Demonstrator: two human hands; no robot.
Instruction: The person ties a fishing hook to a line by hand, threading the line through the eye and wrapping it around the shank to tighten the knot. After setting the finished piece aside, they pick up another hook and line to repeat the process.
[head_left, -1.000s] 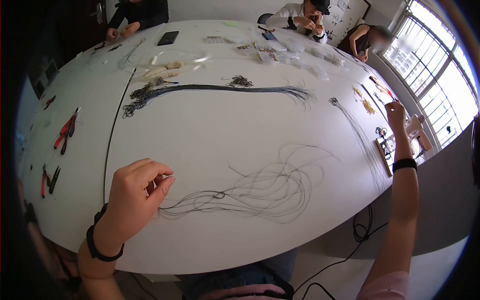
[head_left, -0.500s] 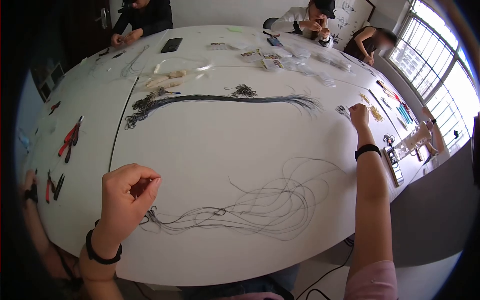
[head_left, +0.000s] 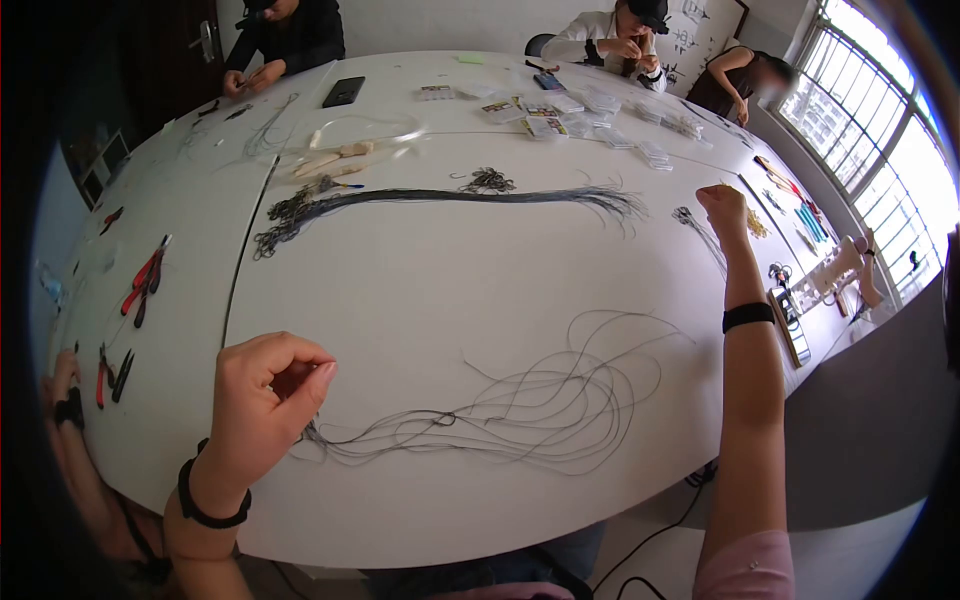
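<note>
Your R hand [head_left: 730, 212] has come in from the far right edge over the last sec and is now up beside the gold pieces [head_left: 757, 224], hiding part of the pile; half a sec ago it was nearer the small hook bundle [head_left: 684, 215]. Your L hand [head_left: 262, 400] has barely shifted, but it now covers more of the dark end of the loose strands [head_left: 447, 420]. So your arms are spread wide w/ the strands lying on the bench [head_left: 450, 290] between, nearer the L hand; looks like you're mid-stretch w/ something fine, prob., though no line shows btwn the hands.

L thumb + index look together in a pinch; can't tell if a strand's caught in it. R fingers are curled, seen from the back, so can't tell if they're clamped on anything or just folded.

Hard to make out: strand ends at far R of the loop thin out to almost nothing, and the long dark bundle [head_left: 430, 196] is too tangled at its L end to sort. Another person's hand [head_left: 66, 372] at the L edge is dim, half lost in the dark rim.
</note>
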